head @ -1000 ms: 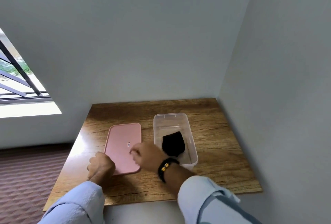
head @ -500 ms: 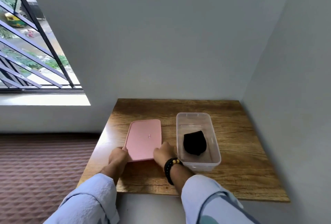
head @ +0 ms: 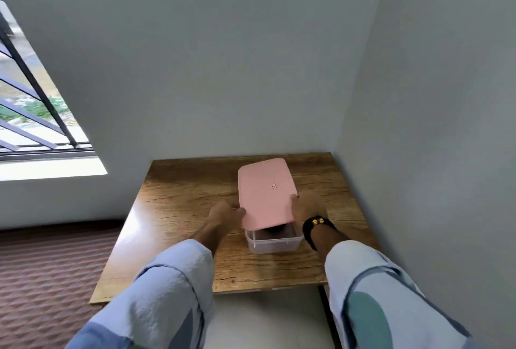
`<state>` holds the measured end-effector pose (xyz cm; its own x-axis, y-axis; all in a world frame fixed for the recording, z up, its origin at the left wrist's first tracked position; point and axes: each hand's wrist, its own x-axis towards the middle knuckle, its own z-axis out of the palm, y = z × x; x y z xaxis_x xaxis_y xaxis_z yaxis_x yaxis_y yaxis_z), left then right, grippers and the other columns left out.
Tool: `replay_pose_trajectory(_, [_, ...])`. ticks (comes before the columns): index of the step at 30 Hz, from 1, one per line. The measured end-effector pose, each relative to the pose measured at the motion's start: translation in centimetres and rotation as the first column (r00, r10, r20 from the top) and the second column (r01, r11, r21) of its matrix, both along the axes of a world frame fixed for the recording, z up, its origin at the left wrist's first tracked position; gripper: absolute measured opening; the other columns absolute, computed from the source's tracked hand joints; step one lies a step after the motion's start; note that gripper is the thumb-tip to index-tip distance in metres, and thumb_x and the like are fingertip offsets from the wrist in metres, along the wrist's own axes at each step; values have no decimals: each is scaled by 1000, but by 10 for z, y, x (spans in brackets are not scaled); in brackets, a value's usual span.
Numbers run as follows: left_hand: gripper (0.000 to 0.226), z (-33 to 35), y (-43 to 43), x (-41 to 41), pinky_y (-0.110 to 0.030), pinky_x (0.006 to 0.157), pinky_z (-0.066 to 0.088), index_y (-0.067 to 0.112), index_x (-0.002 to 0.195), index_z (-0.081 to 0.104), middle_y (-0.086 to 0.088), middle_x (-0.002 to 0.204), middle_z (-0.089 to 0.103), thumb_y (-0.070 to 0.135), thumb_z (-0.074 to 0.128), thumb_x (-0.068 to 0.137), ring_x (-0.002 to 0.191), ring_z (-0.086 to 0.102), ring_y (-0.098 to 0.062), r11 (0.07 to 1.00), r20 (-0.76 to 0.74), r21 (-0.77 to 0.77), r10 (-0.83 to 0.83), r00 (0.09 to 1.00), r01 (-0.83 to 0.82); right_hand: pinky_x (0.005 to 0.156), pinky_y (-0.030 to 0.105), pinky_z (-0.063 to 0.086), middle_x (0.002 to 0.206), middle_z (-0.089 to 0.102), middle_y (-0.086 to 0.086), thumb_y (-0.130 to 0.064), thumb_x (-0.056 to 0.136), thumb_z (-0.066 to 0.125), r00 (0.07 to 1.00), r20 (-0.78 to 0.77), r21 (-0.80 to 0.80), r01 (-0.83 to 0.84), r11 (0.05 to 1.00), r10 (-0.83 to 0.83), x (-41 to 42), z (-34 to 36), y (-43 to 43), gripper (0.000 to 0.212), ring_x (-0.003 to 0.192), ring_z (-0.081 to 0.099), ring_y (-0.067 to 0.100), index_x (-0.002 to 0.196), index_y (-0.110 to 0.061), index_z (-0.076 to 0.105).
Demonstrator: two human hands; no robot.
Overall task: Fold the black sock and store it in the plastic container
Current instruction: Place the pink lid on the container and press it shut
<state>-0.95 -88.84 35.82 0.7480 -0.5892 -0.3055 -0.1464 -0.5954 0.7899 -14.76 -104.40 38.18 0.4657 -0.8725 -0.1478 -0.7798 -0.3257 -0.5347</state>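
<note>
A clear plastic container (head: pixel 272 245) stands on the wooden table (head: pixel 178 203), right of centre. The pink lid (head: pixel 265 190) is held above it, tilted, covering most of the opening. My left hand (head: pixel 226 213) grips the lid's left edge and my right hand (head: pixel 305 204), with a black bead bracelet at the wrist, grips its right edge. Only a dark sliver of the black sock (head: pixel 275 227) shows under the lid's near edge, inside the container.
The table sits in a corner, with grey walls behind it and close on the right (head: pixel 418 153). A barred window (head: pixel 30 114) is at the left. Patterned maroon floor (head: pixel 47 270) lies left of the table.
The pink lid lay flat on the table left of the container. Both hands have taken it by its sides and lifted it over the container, hiding most of the sock.
</note>
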Motion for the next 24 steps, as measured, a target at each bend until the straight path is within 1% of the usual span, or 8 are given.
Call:
replay_pose_trajectory(5, [31, -9, -14, -17, -47, 95, 64, 8, 128, 71, -13, 128, 74, 17, 59, 101, 112, 72, -33, 997, 26, 66, 30, 999, -32, 88, 35, 55, 116, 71, 13, -32, 104, 48, 997, -52, 7, 62, 998, -61, -16, -16, 3, 38, 107, 67, 29, 115, -5, 71])
replay_pose_trajectory(7, [30, -10, -16, -17, -45, 92, 65, 8, 126, 72, -13, 125, 74, 19, 58, 102, 108, 73, -31, 995, 20, 90, 51, 998, -53, 88, 34, 53, 121, 70, 14, -31, 104, 48, 995, -35, 53, 95, 994, -94, -16, -19, 3, 37, 110, 66, 29, 119, -4, 69])
replay_pose_trajectory(10, [29, -13, -17, -17, -39, 86, 66, 8, 119, 73, -10, 118, 76, 27, 57, 103, 100, 75, -29, 986, 30, 155, 59, 998, -63, 98, 36, 50, 131, 65, 15, -22, 105, 44, 996, -80, 103, 56, 993, -47, -13, -25, 1, 36, 120, 62, 31, 125, -3, 66])
replay_pose_trajectory(12, [34, -17, -19, -18, -36, 80, 66, 7, 113, 74, -8, 110, 76, 33, 56, 102, 93, 75, -27, 978, 65, 195, 65, 996, -76, 97, 36, 49, 131, 66, 16, -18, 104, 42, 997, -67, 137, 45, 990, -36, -12, -28, -1, 35, 120, 62, 32, 124, -2, 66])
replay_pose_trajectory(15, [39, -22, -23, -20, -33, 72, 64, 7, 115, 72, -10, 114, 77, 38, 49, 105, 92, 74, -26, 978, 71, 179, 99, 993, -111, 99, 41, 50, 132, 64, 13, -14, 98, 43, 998, 3, 203, 55, 978, -56, -6, -29, -4, 37, 119, 60, 33, 129, -9, 62])
replay_pose_trajectory(19, [38, -26, -28, -23, -48, 95, 63, 12, 137, 57, -12, 129, 70, 33, 42, 109, 110, 72, -32, 988, 125, 112, 91, 988, -105, 103, 44, 47, 138, 59, 13, -14, 94, 42, 999, 31, 247, 34, 968, -43, 1, -27, -10, 45, 123, 57, 35, 137, -12, 53])
replay_pose_trajectory(22, [44, -24, -28, -27, -53, 100, 59, 18, 146, 52, -11, 138, 63, 34, 39, 108, 119, 66, -34, 984, 227, 159, 47, 973, -84, 102, 42, 46, 138, 59, 13, -17, 96, 39, 1000, -10, 209, 18, 978, -16, 3, -28, -13, 43, 124, 57, 35, 136, -10, 56])
replay_pose_trajectory(24, [46, -23, -25, -31, -53, 98, 61, 22, 147, 52, -9, 137, 62, 38, 41, 106, 118, 66, -32, 980, 282, 175, 44, 958, -96, 102, 41, 46, 136, 61, 14, -25, 102, 37, 998, -56, 156, 2, 988, 7, 4, -30, -13, 42, 122, 59, 34, 133, -9, 59])
